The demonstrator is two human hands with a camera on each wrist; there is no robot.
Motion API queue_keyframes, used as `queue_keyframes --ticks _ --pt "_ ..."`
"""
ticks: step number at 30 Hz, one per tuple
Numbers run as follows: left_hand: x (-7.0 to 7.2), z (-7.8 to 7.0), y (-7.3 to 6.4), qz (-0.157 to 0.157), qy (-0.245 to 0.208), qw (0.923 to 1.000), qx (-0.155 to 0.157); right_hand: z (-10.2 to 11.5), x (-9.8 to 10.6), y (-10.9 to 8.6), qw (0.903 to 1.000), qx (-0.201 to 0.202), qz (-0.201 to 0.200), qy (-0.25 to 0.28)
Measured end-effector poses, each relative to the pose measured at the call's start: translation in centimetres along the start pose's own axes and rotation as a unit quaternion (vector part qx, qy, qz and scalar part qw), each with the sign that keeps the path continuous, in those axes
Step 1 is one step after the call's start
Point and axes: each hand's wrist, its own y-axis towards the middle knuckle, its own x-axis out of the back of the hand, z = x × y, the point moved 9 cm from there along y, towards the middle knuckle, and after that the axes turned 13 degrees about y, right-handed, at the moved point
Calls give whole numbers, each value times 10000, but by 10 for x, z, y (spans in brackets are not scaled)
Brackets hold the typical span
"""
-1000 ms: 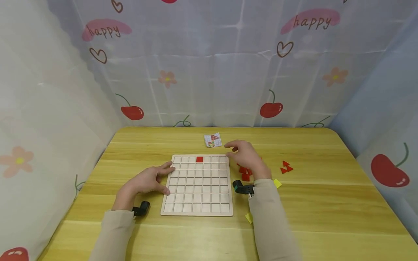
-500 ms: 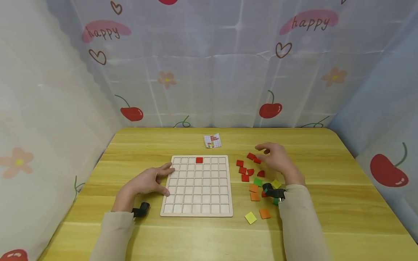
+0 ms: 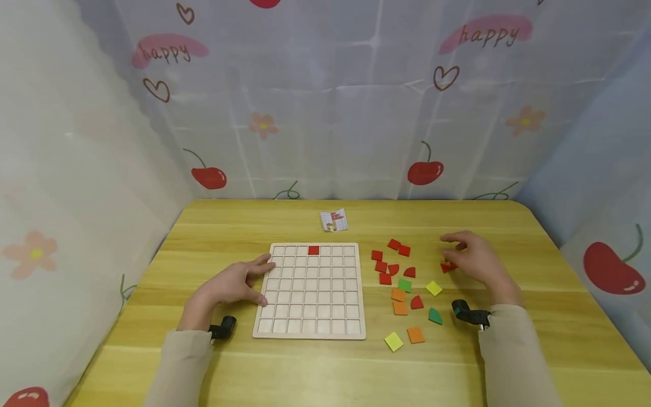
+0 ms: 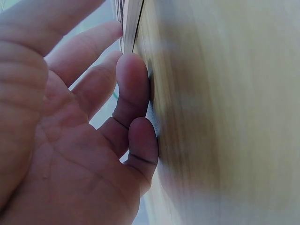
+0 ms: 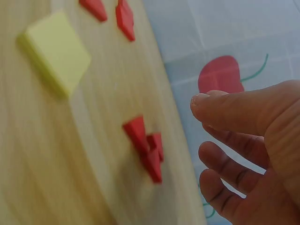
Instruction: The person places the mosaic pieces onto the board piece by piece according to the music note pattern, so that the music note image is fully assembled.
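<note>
My left hand (image 3: 234,282) rests at the left edge of a pale wooden grid board (image 3: 310,333), its thumb and fingertips right at the rim. One red square tile (image 3: 313,250) lies in the board's top row. On the right, my right hand (image 3: 478,261) hovers over a small cluster of red triangle tiles (image 5: 146,152), partly hidden by it in the head view. In the right wrist view its fingers (image 5: 234,110) are loosely bent with nothing between them, apart from the triangles. The left wrist view shows the left fingers (image 4: 133,79) against the table beside the board's edge.
Between board and right hand lie several red squares and quarter-rounds (image 3: 409,272), orange squares (image 3: 415,335), yellow squares (image 3: 394,341), a green square (image 3: 404,285) and a green quarter-round (image 3: 435,316). A small printed pattern card (image 3: 334,220) lies behind the board. A patterned curtain (image 3: 325,141) borders the table.
My right hand has moved right, from the board's top right corner past the red squares to above the red triangles. The left hand stays at the board's edge.
</note>
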Motion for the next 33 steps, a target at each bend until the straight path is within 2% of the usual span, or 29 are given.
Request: queue_keyframes --ticks 6,17,26,33 --pt "2 1 1 19 51 10000 -30 -17 8 -6 9998 -108 -56 -141" --pt "2 1 2 29 -61 10000 -53 -42 5 -6 9993 -97 170 -307" --pt "1 2 3 43 -102 9999 -53 -48 1 -7 9983 -213 326 -441" --pt "2 2 3 33 -97 9999 -88 -44 0 -6 9973 -247 403 -568"
